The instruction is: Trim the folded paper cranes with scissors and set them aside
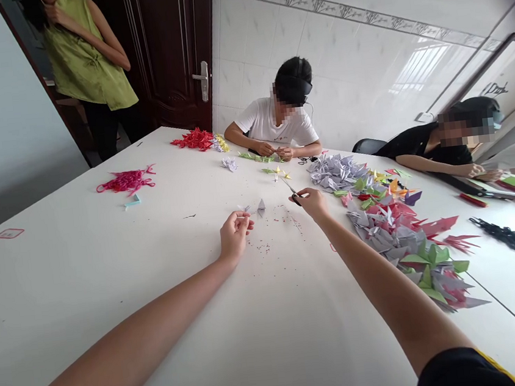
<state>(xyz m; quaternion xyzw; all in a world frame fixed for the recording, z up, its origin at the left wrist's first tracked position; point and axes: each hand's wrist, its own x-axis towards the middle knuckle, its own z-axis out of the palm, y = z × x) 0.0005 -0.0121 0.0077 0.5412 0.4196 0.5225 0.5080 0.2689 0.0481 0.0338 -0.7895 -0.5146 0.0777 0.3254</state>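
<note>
My left hand point(236, 233) is raised a little over the middle of the white table, its fingers curled and pinched together near a small pale folded paper piece point(245, 208); whether they grip it is too small to tell. Just right of the fingertips is a grey-lilac folded paper piece point(261, 207). My right hand point(311, 202) is closed around the black handles of small scissors point(295, 198), whose blades point up and left, away from me. Dark crumbs and thin bits point(263, 247) are scattered on the table between and below my hands.
A long heap of folded paper cranes point(380, 220) runs along the right, with black cords point(508, 237) beyond. Pink cords point(128, 181) and a light-blue piece point(133, 201) lie left; red folded pieces point(194, 139) lie farther back. People sit across and right; one stands by the door.
</note>
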